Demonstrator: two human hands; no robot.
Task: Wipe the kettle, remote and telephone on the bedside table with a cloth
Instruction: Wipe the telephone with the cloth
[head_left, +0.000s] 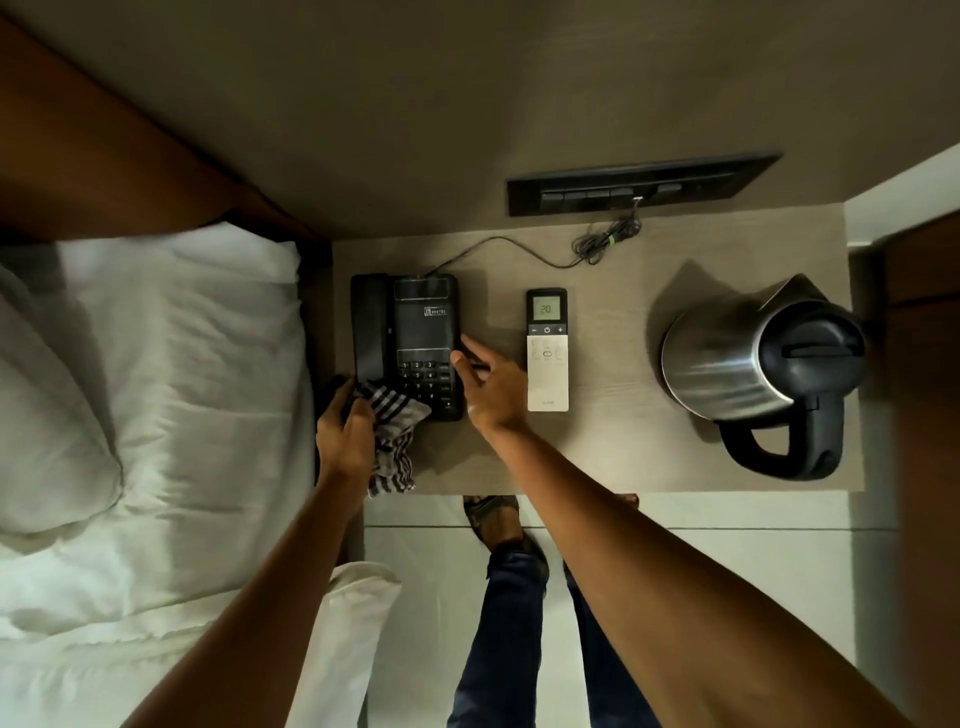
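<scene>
A black telephone (410, 327) lies at the left end of the bedside table (613, 447), its handset in the cradle. My left hand (345, 431) grips a striped cloth (392, 441) against the telephone's near left corner. My right hand (488, 387) rests with spread fingers on the telephone's right edge, holding nothing. A white and black remote (547, 351) with a lit display lies just right of that hand. The steel kettle (748, 364) with a black lid and handle stands at the table's right end.
A bed with white sheets and a pillow (130, 389) adjoins the table's left side. The telephone's cord (519, 252) runs along the back to a black wall panel (639, 184). My legs and sandalled foot (496, 525) stand before the table's front edge.
</scene>
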